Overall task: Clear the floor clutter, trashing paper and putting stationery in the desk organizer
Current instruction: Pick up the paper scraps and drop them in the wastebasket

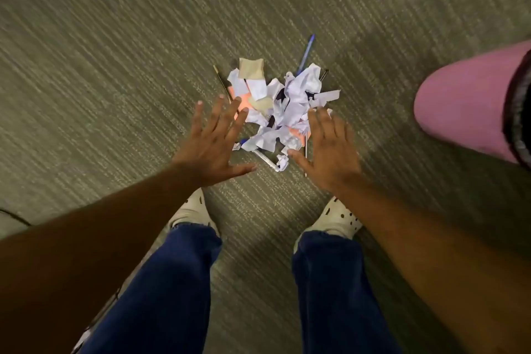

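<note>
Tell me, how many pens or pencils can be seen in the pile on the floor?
At least 5: blue pen at the top, thin pencil at left, dark tip at right, clear pen at bottom, thin stick beside the right hand. Paper may hide more.

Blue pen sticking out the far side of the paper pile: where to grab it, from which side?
Grip the blue pen by its exposed far end, coming from beyond the paper pile. Its near end is buried under crumpled sheets; the free barrel lies flat on the carpet, so pinch across it and pull along its length.
</note>
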A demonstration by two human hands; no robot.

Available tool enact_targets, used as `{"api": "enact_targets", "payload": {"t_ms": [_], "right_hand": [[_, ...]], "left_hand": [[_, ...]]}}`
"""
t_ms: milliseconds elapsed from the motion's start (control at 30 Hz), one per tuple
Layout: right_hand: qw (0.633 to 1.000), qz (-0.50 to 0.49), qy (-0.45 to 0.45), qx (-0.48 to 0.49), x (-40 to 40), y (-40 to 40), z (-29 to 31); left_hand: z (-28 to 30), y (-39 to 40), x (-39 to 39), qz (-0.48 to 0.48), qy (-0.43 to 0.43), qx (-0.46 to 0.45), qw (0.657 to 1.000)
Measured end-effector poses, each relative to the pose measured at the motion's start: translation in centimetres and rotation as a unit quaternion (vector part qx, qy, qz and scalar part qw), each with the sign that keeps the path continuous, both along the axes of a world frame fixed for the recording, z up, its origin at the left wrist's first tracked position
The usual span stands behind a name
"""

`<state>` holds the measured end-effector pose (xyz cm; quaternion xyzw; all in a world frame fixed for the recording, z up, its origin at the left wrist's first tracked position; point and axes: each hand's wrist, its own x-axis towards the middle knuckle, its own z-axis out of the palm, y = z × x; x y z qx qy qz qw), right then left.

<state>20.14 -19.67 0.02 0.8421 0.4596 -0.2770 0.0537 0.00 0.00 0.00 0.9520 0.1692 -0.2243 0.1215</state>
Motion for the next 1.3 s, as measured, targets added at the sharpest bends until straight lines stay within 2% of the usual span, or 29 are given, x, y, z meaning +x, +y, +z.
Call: {"api": "enact_targets", "payload": {"t_ms": [100, 200, 267, 367, 433, 767, 933, 1067, 1167, 1300], "right_hand": [[0.999, -0.011, 0.037, -0.015, -0.8, 0.1, -3.5], [0.996, -0.003, 0.080, -0.029, -2.2, 0.6, -6.3], [0.993, -0.045, 0.108, -0.031, -3.0, 1.2, -7.6], [0.983, -0.138, 0.113, -0.031, -4.5, 2.3, -8.7], [0.980, -0.161, 0.111, -0.038, -5.3, 2.9, -9.0], [0.962, -0.236, 0.138, 0.017, -4.7, 3.7, -10.6], [0.944, -0.285, 0.129, 0.108, -2.8, 3.2, -9.0], [0.950, -0.244, 0.078, 0.178, 0.1, 4.5, -8.1], [0.969, -0.205, 0.046, 0.129, 2.0, 6.1, -8.6], [0.976, -0.191, 0.097, 0.032, 2.6, 8.1, -10.3]], "left_hand": [[-2.8, -0.2, 0.2, 0.001, 0.029, -0.020, 0.999], [-5.5, -1.0, 0.2, 0.022, 0.008, -0.068, 0.997], [-6.7, -1.7, 0.4, 0.055, -0.021, -0.100, 0.993], [-7.8, -3.1, 1.4, 0.139, -0.033, -0.137, 0.980], [-8.6, -3.9, 2.3, 0.172, -0.027, -0.160, 0.972], [-11.1, -4.7, 5.8, 0.206, -0.009, -0.202, 0.957], [-11.1, -4.0, 4.4, 0.321, -0.043, -0.247, 0.913], [-10.7, -4.2, 2.4, 0.444, -0.081, -0.306, 0.838], [-10.5, -4.4, 1.0, 0.425, -0.092, -0.305, 0.847], [-10.5, -4.7, -0.4, 0.433, -0.100, -0.258, 0.858]]}}
